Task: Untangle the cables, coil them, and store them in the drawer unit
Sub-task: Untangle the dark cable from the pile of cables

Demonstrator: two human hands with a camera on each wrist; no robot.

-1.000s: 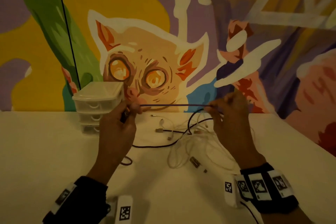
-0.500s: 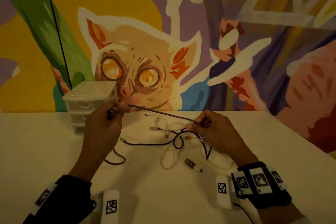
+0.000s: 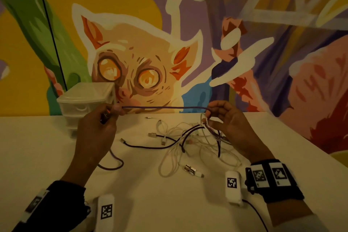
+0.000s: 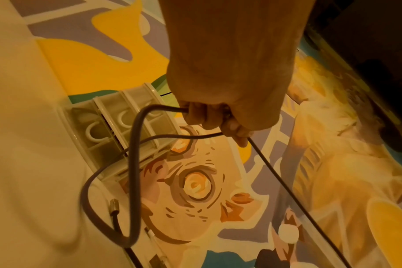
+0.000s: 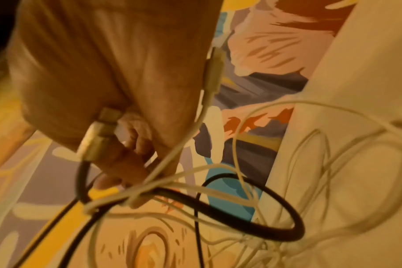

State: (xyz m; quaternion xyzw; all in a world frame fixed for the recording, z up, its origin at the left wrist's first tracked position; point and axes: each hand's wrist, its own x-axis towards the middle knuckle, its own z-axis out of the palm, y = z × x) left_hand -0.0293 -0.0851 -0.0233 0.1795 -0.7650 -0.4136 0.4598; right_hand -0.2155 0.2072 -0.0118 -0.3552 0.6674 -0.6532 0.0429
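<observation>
**A:** Which step are you in now?

**B:** I think you are in the untangling step. Your left hand (image 3: 98, 130) is closed around the purple cable (image 3: 165, 107) near one end, with a plug showing by the fingers. Your right hand (image 3: 228, 121) pinches the same cable further along, so a straight piece is stretched between the two hands, above the table (image 3: 47, 156).

**A:** And where is the rest of it?

**B:** Below your right hand it goes down into the tangle of white cables (image 3: 178, 156), which lies on the table just in front of that hand. In the right wrist view, white strands (image 5: 172, 186) cross over the dark cable (image 5: 252, 214) close to your fingertips, and a plug (image 5: 99, 134) hangs beside your palm. I cannot tell which cable it belongs to.

**A:** What does the next move need?

**B:** In my judgement, you should slide the right hand along the purple cable and lift it slowly out of the white loops. If you pull hard, the knot may become tighter. Coiling is not yet started.

**A:** And the drawer unit?

**B:** The drawer unit (image 3: 86, 100) stands at the back of the table against the painted wall, just behind your left hand. Its drawers look closed.
</observation>
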